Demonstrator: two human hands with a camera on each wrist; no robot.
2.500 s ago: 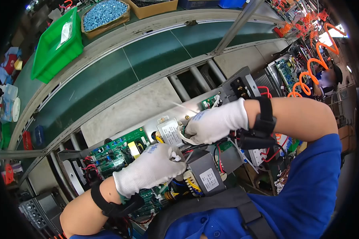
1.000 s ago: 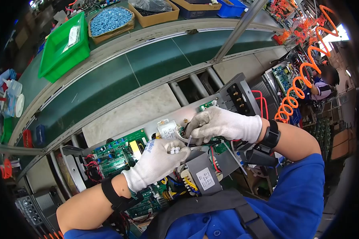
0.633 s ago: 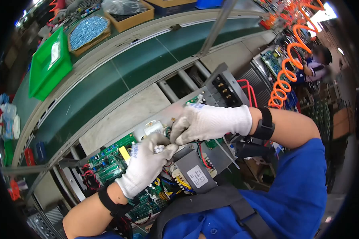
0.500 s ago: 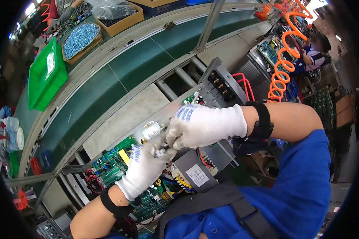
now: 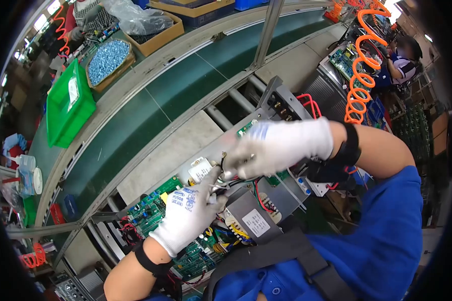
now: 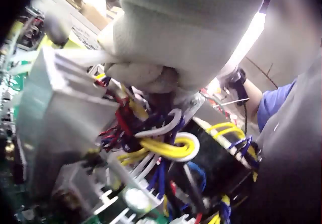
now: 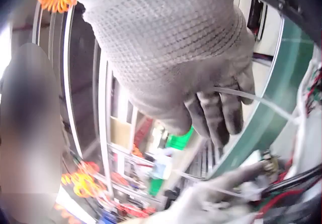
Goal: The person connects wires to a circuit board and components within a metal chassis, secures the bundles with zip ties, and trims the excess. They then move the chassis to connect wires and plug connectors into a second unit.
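Note:
Both hands wear white gloves. In the head view my left hand (image 5: 191,208) is over the wiring between a white-labelled small box (image 5: 200,170) and a grey transformer (image 5: 251,218). Its curled fingers hold several white cable ties, their heads (image 7: 216,206) bunched at the palm; its index finger reaches to the wire bundle (image 7: 297,176). My right hand (image 5: 281,148) is blurred, just right of the left. The right wrist view shows its fingers (image 7: 214,116) extended, with one cable tie (image 7: 266,105) running across them. Yellow, white and blue wires (image 6: 171,146) lie below the left hand.
The metal chassis carries green circuit boards (image 5: 145,215) and lies on a roller line (image 5: 241,100). Beyond run a green belt (image 5: 186,85), a green bin (image 5: 70,108) and a carton of blue parts (image 5: 108,60). An orange coiled hose (image 5: 359,85) hangs right; another person sits behind it.
Half a second ago both hands were together at the wires; the right hand has since drawn off rightward and its fingers have straightened. The left hand keeps its cable ties. The head view has shifted.

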